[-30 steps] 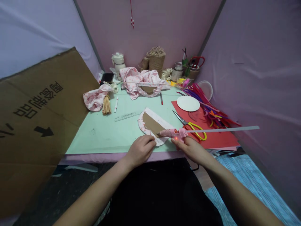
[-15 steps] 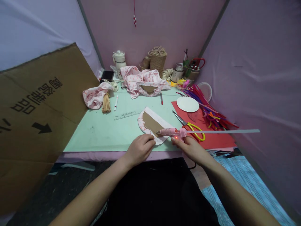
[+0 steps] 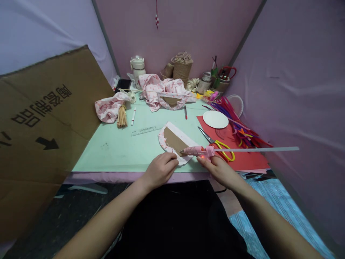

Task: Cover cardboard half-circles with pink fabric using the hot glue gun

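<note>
A half-round cardboard piece (image 3: 174, 139) lies near the table's front edge, on pink-dotted white fabric (image 3: 162, 140) whose curved left rim is folded over it. My left hand (image 3: 163, 168) is closed at the near edge of this fabric, pinching it with thumb and fingers. In my right hand (image 3: 217, 167) is a pink hot glue gun (image 3: 198, 151), its small red light on and a long glue stick (image 3: 256, 149) jutting out of the back. The nozzle points left, at the near end of the cardboard; whether it touches is too small to tell.
Yellow-handled scissors (image 3: 217, 144) and a white paper disc (image 3: 215, 119) lie on red sheets (image 3: 250, 160) at right. A clear ruler (image 3: 145, 131) is left of the fabric. Behind are bundled sticks (image 3: 122, 117), more dotted fabric (image 3: 151, 88) and twine (image 3: 182, 68). A large cardboard panel (image 3: 54, 136) stands at left.
The view has shifted slightly. Both hands, the glue gun and the fabric-edged cardboard keep nearly the same places.
</note>
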The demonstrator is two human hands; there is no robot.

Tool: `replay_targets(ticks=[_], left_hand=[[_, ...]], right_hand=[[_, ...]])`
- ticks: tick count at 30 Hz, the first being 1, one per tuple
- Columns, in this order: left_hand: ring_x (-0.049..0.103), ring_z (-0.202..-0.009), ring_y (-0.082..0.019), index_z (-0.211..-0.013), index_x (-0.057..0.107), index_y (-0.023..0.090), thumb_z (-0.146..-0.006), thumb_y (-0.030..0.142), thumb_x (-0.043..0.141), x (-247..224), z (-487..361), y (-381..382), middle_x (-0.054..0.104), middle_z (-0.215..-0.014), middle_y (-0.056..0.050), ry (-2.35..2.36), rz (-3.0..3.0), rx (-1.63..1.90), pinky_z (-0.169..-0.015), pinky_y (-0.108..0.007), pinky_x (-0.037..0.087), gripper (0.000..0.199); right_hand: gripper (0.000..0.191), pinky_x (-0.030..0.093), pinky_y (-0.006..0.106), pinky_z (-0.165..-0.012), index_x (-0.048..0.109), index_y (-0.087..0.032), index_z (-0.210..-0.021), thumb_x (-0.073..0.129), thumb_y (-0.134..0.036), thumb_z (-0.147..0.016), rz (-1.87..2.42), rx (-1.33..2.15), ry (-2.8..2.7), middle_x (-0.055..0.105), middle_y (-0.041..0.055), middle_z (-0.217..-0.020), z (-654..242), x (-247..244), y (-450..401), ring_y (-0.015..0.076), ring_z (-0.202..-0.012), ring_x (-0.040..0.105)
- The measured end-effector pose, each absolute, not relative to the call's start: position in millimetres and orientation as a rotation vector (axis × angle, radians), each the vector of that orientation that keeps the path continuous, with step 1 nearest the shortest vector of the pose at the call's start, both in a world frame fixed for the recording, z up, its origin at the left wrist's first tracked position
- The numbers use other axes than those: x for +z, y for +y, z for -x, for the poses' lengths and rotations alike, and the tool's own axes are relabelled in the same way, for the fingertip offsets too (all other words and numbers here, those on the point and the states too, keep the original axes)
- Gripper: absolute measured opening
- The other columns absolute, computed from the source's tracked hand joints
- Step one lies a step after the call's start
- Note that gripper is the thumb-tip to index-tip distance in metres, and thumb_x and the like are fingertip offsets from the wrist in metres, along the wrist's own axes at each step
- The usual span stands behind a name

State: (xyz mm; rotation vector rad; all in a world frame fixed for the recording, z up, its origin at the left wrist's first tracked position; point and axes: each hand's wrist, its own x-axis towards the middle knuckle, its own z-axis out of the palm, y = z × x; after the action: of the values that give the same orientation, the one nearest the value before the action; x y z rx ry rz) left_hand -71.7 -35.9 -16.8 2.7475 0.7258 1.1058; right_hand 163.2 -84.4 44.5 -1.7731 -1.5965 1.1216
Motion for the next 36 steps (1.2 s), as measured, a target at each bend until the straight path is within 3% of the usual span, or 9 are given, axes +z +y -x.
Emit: replay_targets(ticks=[5, 12, 19, 30, 33, 36], left_hand=[[0.063, -0.090, -0.019, -0.093, 0.065, 0.017, -0.092, 0.013, 0.047, -16.7, 71.9, -35.7, 0.067, -0.098, -0.012, 0.728, -2.749, 1.097, -0.078, -0.033, 0.055, 0.018], [0.063, -0.089, -0.019, -0.093, 0.064, 0.015, -0.093, 0.012, 0.048, -16.2, 71.8, -35.5, 0.067, -0.097, -0.012, 0.709, -2.764, 1.134, -0.077, -0.032, 0.055, 0.016], [0.063, -0.091, -0.019, -0.094, 0.064, 0.016, -0.093, 0.012, 0.048, -17.7, 72.3, -35.6, 0.066, -0.099, -0.012, 0.723, -2.758, 1.117, -0.078, -0.032, 0.054, 0.016], [0.063, -0.090, -0.019, -0.094, 0.064, 0.016, -0.092, 0.012, 0.048, -16.9, 71.8, -35.0, 0.067, -0.098, -0.012, 0.714, -2.755, 1.130, -0.078, -0.032, 0.054, 0.017], [0.063, -0.090, -0.019, -0.094, 0.064, 0.016, -0.092, 0.012, 0.048, -16.4, 71.9, -35.2, 0.067, -0.098, -0.012, 0.719, -2.762, 1.143, -0.077, -0.031, 0.054, 0.017], [0.063, -0.090, -0.019, -0.094, 0.064, 0.016, -0.092, 0.011, 0.049, -16.2, 72.3, -36.0, 0.067, -0.098, -0.012, 0.726, -2.759, 1.144, -0.077, -0.031, 0.054, 0.015]], right_hand=[[0.050, 0.047, 0.044, -0.096, 0.068, -0.016, -0.109, 0.052, -0.059, -0.087, 1.807, 1.079, -1.603, 0.072, 0.0105, -0.107, -169.9, 41.2, -85.2, 0.0316, -0.106, 0.064], [0.036, 0.051, 0.041, -0.084, 0.069, -0.023, -0.085, 0.050, -0.053, -0.088, 1.784, 0.980, -1.655, 0.068, 0.0050, -0.075, -175.5, 50.3, -86.6, 0.0307, -0.096, 0.064], [0.036, 0.049, 0.040, -0.080, 0.069, -0.023, -0.093, 0.053, -0.054, -0.087, 1.857, 0.922, -1.639, 0.069, 0.0068, -0.081, -183.2, 48.2, -86.1, 0.0317, -0.095, 0.064], [0.042, 0.047, 0.034, -0.062, 0.062, -0.021, -0.070, 0.048, -0.056, -0.086, 2.042, 0.897, -1.742, 0.059, 0.0034, -0.063, -191.9, 57.8, -81.3, 0.0225, -0.064, 0.059], [0.037, 0.048, 0.035, -0.065, 0.067, -0.021, -0.075, 0.052, -0.053, -0.085, 2.050, 0.755, -1.812, 0.062, 0.0043, -0.068, -191.9, 65.4, -79.3, 0.0230, -0.066, 0.060], [0.037, 0.049, 0.036, -0.068, 0.072, -0.022, -0.094, 0.051, -0.052, -0.086, 1.999, 0.634, -1.800, 0.065, 0.0044, -0.071, -191.7, 73.8, -81.2, 0.0241, -0.070, 0.062]])
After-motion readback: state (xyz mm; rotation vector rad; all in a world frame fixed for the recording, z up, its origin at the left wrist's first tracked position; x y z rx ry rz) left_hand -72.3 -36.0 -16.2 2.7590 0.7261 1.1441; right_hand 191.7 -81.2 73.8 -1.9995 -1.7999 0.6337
